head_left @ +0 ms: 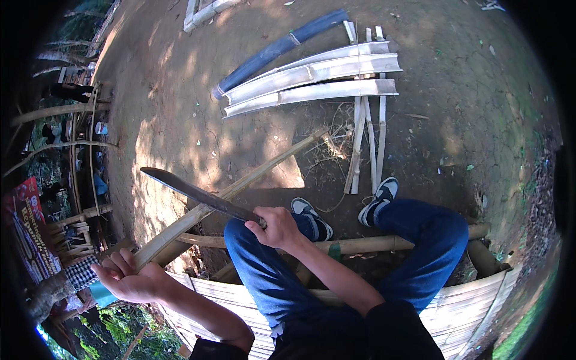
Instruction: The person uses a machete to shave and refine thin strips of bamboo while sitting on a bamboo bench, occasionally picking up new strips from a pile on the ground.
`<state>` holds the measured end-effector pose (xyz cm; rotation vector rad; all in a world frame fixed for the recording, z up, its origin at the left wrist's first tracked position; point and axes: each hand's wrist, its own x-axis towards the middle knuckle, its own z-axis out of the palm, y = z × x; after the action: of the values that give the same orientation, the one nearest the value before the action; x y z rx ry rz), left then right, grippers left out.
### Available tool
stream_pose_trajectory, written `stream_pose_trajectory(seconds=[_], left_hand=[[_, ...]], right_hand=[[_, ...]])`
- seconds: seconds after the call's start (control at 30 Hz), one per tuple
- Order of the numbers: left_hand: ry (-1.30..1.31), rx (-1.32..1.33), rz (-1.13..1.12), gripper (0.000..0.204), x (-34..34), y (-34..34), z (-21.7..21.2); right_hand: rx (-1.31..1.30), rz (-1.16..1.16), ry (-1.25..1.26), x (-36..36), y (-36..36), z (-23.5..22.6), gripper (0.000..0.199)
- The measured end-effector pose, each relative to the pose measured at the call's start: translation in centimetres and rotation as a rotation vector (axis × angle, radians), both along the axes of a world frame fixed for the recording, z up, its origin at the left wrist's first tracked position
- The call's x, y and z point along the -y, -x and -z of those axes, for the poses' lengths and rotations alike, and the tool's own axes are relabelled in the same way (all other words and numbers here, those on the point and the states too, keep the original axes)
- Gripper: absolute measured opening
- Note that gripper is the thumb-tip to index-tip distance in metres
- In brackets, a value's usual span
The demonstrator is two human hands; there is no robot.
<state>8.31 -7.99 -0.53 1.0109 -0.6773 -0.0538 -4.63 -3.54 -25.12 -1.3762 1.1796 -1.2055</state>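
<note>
My right hand (277,228) is closed round the handle of a machete (192,191). Its long dark blade points to the left and lies across a split bamboo strip (264,166); I cannot tell whether the edge bites into it. My left hand (133,277) grips the near end of that strip, with the fingers curled at its side. From there the strip slants away to the right, past my knee, and its far end is over the ground by a small heap of pale shavings (339,144).
Split bamboo halves (312,72) and a dark whole bamboo pole (282,45) lie ahead on the dirt, with thin strips (356,147) beside them. I sit on a slatted bamboo bench (450,312), feet on the ground. A red banner (30,222) and bamboo rails (66,111) stand left.
</note>
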Motion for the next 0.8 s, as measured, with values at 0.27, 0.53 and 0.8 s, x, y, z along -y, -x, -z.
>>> stream_pose_trajectory(seconds=[0.27, 0.53, 0.8], left_hand=[[-0.062, 0.055, -0.187, 0.035, -2.1, -0.1, 1.2], [-0.067, 0.058, -0.223, 0.041, -1.8, 0.8, 0.8], [-0.141, 0.083, -0.322, 0.024, -0.8, -2.5, 1.5]], right_hand=[[-0.244, 0.191, -0.604, 1.4, 3.2, 9.9, 0.062], [-0.1, -0.121, 0.041, 1.6, 0.2, -0.3, 0.051], [-0.261, 0.11, -0.684, 3.3, 4.5, 15.4, 0.06]])
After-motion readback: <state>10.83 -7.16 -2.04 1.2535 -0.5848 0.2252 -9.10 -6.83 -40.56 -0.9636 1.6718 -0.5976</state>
